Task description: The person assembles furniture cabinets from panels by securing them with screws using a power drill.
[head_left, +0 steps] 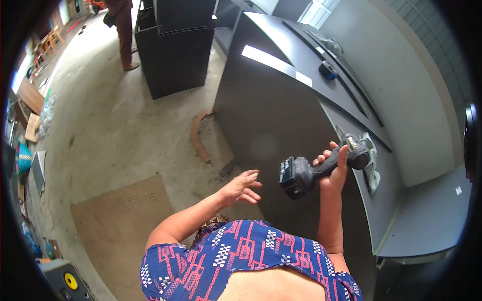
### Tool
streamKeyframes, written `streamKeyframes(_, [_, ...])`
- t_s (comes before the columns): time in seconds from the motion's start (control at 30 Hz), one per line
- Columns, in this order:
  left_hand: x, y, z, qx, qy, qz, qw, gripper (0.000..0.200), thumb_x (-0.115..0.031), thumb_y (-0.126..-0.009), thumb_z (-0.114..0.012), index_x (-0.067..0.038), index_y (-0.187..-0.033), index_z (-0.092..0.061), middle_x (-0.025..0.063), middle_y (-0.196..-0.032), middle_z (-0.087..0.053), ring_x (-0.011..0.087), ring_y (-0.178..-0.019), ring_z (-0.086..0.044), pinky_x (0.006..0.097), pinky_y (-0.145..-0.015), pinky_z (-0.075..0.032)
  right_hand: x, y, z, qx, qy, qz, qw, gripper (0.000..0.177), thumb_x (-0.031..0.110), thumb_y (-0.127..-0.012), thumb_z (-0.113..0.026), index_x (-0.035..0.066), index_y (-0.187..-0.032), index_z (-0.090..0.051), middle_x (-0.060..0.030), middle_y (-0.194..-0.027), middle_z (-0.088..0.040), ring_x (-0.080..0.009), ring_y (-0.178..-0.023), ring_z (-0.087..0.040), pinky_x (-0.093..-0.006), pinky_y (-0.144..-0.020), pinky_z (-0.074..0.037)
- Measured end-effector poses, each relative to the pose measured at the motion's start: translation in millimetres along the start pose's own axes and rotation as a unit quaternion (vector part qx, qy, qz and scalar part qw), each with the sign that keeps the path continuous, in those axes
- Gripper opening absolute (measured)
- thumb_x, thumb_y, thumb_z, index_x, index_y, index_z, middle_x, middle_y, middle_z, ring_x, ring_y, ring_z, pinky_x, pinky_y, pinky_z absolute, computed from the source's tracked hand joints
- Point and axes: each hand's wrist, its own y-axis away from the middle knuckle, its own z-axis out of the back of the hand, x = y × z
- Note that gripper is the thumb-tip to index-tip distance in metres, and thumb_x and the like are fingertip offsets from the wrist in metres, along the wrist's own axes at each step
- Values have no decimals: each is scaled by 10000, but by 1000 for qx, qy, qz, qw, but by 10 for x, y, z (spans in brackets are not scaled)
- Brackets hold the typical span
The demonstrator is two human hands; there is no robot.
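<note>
My right hand (335, 168) is wrapped round the handle of a black cordless drill (301, 176), its battery turned toward the left and its head up at the right. The drill is above a large dark panel (271, 120) that stands or leans in front of me. My left hand (242, 187) hangs in the air left of the drill, fingers apart and holding nothing. Just beyond the drill head, a crumpled clear plastic bag (372, 168) lies on a grey surface.
A blue and black tape measure (329, 70) and long dark strips (351, 90) lie on the panels at the right. A black cabinet (175, 62) stands at the back, beside another person (125, 32). Cardboard (123, 215) and a curved brown strip (198, 135) are on the floor.
</note>
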Motion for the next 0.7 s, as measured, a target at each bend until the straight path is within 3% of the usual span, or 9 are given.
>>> streamKeyframes(0.17, [350, 761, 652, -246, -110, -22, 963, 712, -356, -836, -668, -25, -1375, -342, 192, -1196, -546, 206, -801, -630, 307, -634, -550, -20, -17, 27, 0, -6, 6, 1000, 512, 497, -786, -699, 98, -1064, -537, -1, -709, -502, -137, -609, -513, -324, -583, -447])
streamKeyframes(0.27, [458, 1038, 749, -327, -168, -19, 930, 693, -346, -802, -703, -18, -1331, -398, 166, -1168, -563, 173, -814, -603, 288, -626, -518, -34, -7, 28, 9, -15, 9, 1000, 491, 459, -800, -706, 90, -1065, -519, -10, -709, -501, -141, -611, -524, -320, -571, -459])
streamKeyframes(0.5, [260, 920, 721, -328, -283, -84, 897, 674, -339, -744, -764, -25, -1271, -484, 135, -1136, -586, 174, -844, -589, 292, -648, -496, 4, 21, 39, 33, -45, 18, 998, 486, 417, -811, -713, 75, -1083, -500, -30, -703, -507, -153, -598, -537, -320, -546, -461])
streamKeyframes(0.63, [155, 957, 847, -333, -351, -107, 869, 667, -334, -731, -772, -34, -1262, -502, 136, -1124, -601, 193, -962, -588, 316, -745, -511, 92, 87, -24, 94, -71, 27, 993, 476, 381, -842, -686, 58, -1126, -484, -42, -720, -525, -161, -618, -566, -321, -551, -479])
streamKeyframes(0.7, [21, 996, 731, -315, -335, -91, 883, 690, -344, -723, -776, -39, -1274, -495, 147, -1171, -578, 230, -1027, -580, 357, -845, -493, 132, 116, -78, 132, -69, 47, 988, 471, 361, -862, -668, 51, -1156, -471, -47, -731, -532, -162, -627, -573, -323, -566, -489])
